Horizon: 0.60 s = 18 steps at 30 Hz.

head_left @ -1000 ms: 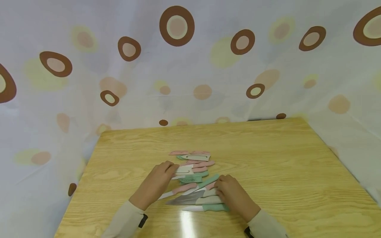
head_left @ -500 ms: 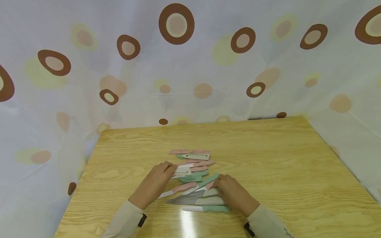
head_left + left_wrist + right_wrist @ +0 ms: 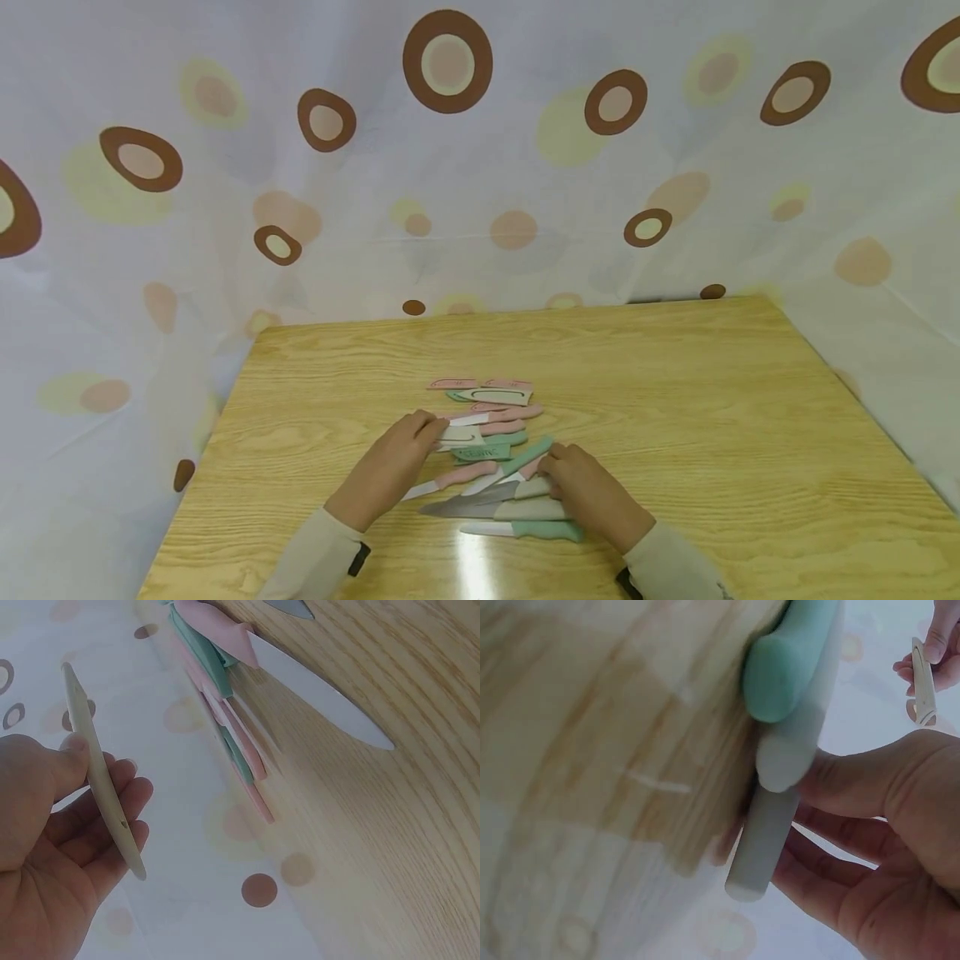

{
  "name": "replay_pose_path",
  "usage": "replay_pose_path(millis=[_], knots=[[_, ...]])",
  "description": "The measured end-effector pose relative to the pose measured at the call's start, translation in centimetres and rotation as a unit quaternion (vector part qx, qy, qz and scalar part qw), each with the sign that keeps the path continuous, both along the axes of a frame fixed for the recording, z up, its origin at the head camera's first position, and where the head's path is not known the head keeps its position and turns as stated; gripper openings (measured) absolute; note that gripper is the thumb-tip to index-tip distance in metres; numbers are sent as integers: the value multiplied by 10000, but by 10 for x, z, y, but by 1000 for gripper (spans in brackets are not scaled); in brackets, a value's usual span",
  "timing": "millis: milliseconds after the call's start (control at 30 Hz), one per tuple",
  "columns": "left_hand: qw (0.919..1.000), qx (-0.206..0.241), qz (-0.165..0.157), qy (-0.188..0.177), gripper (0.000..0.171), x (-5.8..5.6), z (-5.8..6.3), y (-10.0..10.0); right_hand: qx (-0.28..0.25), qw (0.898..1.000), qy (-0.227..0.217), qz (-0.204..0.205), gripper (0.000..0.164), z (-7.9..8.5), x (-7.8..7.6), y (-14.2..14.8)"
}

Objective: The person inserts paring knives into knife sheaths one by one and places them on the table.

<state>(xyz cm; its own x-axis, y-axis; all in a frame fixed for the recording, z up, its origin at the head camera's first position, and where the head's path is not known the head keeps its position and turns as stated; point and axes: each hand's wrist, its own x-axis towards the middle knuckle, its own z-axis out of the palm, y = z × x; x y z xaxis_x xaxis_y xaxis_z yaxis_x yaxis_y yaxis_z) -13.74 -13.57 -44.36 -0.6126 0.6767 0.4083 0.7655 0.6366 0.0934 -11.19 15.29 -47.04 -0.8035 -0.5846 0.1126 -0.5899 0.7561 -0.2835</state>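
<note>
My left hand (image 3: 397,462) pinches a cream knife sheath (image 3: 105,772) between thumb and fingers, raised over the knives at the pile's far-left side. The sheath appears edge-on in the left wrist view. My right hand (image 3: 596,496) holds the cream handle (image 3: 761,844) of a grey-bladed knife, thumb on one side and fingers on the other. Another cream-handled knife (image 3: 532,508) lies against it, and a green-handled knife (image 3: 547,530) lies nearest the person. Just beyond the right fingertips are a slanted green-handled knife (image 3: 528,456) and a pink handle (image 3: 531,467).
Farther back lie pink sheaths (image 3: 452,384), a cream sheath (image 3: 498,396) and a pink-handled knife (image 3: 513,413). A green sheath (image 3: 482,452) is mid-pile. A pink-handled knife (image 3: 467,474) points its bare blade toward the left hand. Patterned cloth (image 3: 480,167) surrounds the wooden table (image 3: 675,375).
The cream sheath in my left hand has tilted and come down slightly. My right hand stays at the cream handle with hardly any movement.
</note>
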Motion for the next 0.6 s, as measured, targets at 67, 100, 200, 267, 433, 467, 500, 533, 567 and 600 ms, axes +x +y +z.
replay_pose_path(millis=[67,100,200,267,433,467,500,533,567,600], knots=[[10000,59,-3,37,33,0,1,0,-32,10000,13,29,15,2,0,1],[9999,102,-34,56,34,0,1,1,-37,10000,5,48,15,3,0,1],[9997,204,-103,118,35,-1,2,1,-25,9999,-57,84,15,5,0,3],[9996,221,-109,168,34,-1,3,2,-21,9999,-100,91,14,6,0,4],[9995,169,-67,259,36,-2,5,3,43,9999,-24,139,14,9,0,8],[9995,165,-57,266,36,-2,5,4,85,9999,11,139,14,10,0,9],[9995,178,-62,259,36,-2,6,4,120,9998,45,145,14,11,0,10],[9995,199,-73,239,37,-1,6,4,157,9997,89,149,13,12,0,10],[9997,192,-81,161,39,-1,6,5,203,9996,118,144,13,14,0,11],[9997,206,-85,132,38,-1,6,5,216,9995,160,135,13,15,1,12]])
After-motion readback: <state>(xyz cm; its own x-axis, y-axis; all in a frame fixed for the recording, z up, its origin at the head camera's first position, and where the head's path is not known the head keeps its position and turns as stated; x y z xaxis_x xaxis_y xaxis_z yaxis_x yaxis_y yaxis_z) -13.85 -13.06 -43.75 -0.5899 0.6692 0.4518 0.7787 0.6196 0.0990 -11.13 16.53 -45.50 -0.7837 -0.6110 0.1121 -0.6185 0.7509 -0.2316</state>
